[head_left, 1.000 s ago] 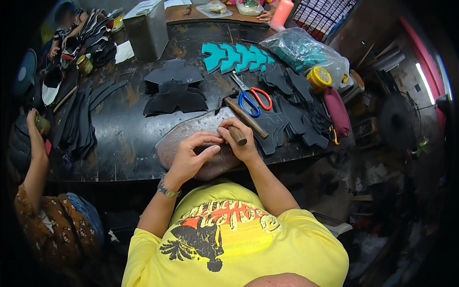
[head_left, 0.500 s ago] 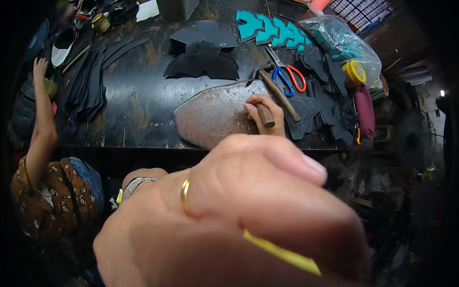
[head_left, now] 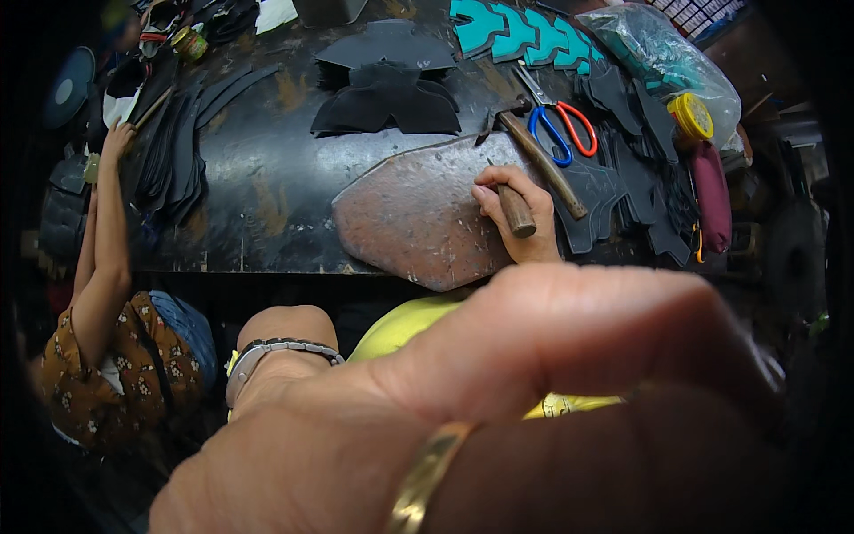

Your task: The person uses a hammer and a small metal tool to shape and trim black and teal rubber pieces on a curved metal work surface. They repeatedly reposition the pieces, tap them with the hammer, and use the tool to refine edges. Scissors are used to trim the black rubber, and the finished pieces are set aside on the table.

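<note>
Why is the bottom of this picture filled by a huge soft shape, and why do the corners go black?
Head view: the left hand is raised close to the lens, so it looms large and out of focus; its gold ring blurs too. The fisheye leaves dark corners and bends the workbench edge. Farther off, the right hand gripping a wooden-handled tool looks sharp.

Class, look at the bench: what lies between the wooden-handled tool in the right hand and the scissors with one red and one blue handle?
In the head view, a hammer lies slantwise between the wooden-handled tool in the right hand and the scissors.
</note>
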`<state>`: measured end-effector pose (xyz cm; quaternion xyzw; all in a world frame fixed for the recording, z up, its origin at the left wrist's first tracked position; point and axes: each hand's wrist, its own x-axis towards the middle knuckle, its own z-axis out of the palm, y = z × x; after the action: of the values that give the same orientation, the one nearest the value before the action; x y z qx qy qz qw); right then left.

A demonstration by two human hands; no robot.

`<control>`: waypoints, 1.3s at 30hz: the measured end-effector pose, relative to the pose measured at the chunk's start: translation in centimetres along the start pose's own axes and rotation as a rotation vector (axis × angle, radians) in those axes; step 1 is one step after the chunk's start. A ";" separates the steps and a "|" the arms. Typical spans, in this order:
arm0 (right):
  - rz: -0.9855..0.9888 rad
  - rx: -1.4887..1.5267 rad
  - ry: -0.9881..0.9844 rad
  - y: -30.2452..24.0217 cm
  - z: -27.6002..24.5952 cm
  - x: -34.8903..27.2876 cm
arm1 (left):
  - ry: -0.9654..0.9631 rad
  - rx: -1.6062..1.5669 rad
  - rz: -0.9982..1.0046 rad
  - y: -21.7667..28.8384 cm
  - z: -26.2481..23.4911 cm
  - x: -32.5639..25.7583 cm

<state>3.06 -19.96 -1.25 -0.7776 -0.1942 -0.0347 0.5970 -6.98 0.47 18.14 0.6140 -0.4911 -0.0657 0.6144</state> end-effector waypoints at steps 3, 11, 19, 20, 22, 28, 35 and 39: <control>0.001 -0.039 -0.005 0.1 -0.1 -0.1 | -0.014 0.016 -0.015 0.1 -0.7 -0.6; -0.048 -0.049 -0.032 -0.1 -0.1 0.1 | 0.637 0.294 -0.333 -7.0 -8.2 -4.9; -0.011 -0.100 -0.029 -0.2 0.5 0.8 | 0.687 1.021 -0.742 -20.8 -13.6 -11.1; -0.045 -0.115 0.016 -0.2 0.7 1.0 | 0.673 0.945 -0.772 -21.2 -13.5 -11.2; -0.113 -0.142 0.102 -0.2 1.2 2.0 | 0.712 0.724 -0.803 -21.2 -13.3 -10.9; -0.134 -0.305 0.152 -0.4 2.0 5.8 | 0.635 0.599 -0.580 -19.8 -12.6 -11.1; -0.331 -0.724 -0.038 -0.1 4.4 8.4 | 0.523 0.821 -0.590 -18.3 -11.3 -10.7; -0.381 -0.746 -0.062 0.7 5.8 8.4 | 0.512 0.981 -0.564 -19.0 -9.9 -9.7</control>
<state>10.06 -12.41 -1.19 -0.8912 -0.3269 -0.1889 0.2514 4.77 9.38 -0.19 0.9272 -0.1202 0.1572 0.3181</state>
